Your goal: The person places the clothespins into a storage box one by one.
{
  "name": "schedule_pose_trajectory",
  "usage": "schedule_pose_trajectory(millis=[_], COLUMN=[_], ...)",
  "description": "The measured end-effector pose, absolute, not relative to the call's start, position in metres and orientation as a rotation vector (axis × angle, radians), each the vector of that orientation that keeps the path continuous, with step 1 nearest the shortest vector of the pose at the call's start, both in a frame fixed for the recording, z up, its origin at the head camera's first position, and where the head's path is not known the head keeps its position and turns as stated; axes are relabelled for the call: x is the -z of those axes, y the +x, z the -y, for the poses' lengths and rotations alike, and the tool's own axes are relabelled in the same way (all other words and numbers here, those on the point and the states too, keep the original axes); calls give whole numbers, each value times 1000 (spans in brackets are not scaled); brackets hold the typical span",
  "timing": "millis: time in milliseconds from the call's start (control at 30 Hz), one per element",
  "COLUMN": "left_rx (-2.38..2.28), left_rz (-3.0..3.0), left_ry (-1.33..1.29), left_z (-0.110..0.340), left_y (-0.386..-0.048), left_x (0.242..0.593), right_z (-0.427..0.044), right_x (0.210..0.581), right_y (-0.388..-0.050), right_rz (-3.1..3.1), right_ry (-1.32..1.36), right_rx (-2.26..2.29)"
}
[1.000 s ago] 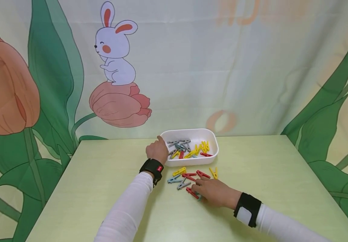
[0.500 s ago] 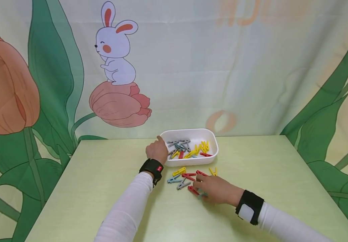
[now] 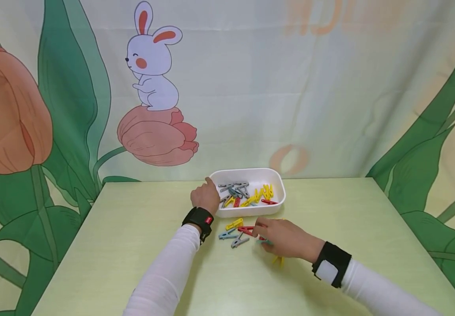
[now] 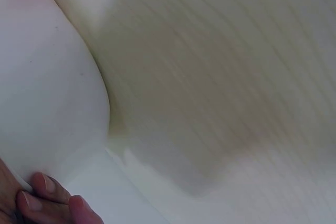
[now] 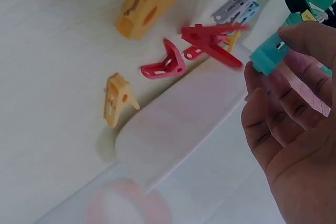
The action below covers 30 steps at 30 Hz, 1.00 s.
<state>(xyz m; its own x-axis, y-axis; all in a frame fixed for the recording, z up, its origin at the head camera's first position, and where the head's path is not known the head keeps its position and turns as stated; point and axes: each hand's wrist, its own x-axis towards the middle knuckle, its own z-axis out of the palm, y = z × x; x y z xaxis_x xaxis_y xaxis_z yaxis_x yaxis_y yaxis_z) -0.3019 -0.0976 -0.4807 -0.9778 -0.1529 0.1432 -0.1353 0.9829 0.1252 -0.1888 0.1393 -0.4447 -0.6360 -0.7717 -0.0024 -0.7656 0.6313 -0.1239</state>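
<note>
The left hand [image 3: 205,197] grips the left end of the white box [image 3: 251,211]; its curled fingertips [image 4: 48,184] show at the rim in the left wrist view. Between thumb and fingers the right hand [image 3: 287,238] pinches a teal clip [image 5: 270,54]. A blurred red clip [image 5: 212,43] appears beside the teal one; whether the two are joined I cannot tell. Near the right hand lie a yellow clip [image 3: 234,224], a red clip [image 3: 245,230], a light blue clip [image 3: 226,235] and a grey clip [image 3: 239,241]. Another yellow clip [image 3: 278,261] shows below the hand.
Grey, yellow and red clips lie inside the box, which stands at the back edge of the pale table [image 3: 132,245]. Behind it hangs a printed curtain [image 3: 231,87] with a rabbit and tulips.
The right hand has moved up towards the box, carrying the teal clip off its former place. The red clip beside it has also shifted upward. The left hand has stayed on the box.
</note>
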Motion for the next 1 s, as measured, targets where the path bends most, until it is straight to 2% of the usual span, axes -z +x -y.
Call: schedule_pose_trajectory(millis=[600, 1000], left_rx=[139, 132], left_rz=[2966, 2979], left_ry=[211, 220], left_z=[95, 96], left_y=[-304, -306], left_x=[481, 483], right_z=[-151, -158], right_x=[395, 365], right_y=[-198, -218], right_rz=[-2947, -3032], right_ry=[-1339, -1419], right_rx=[127, 206])
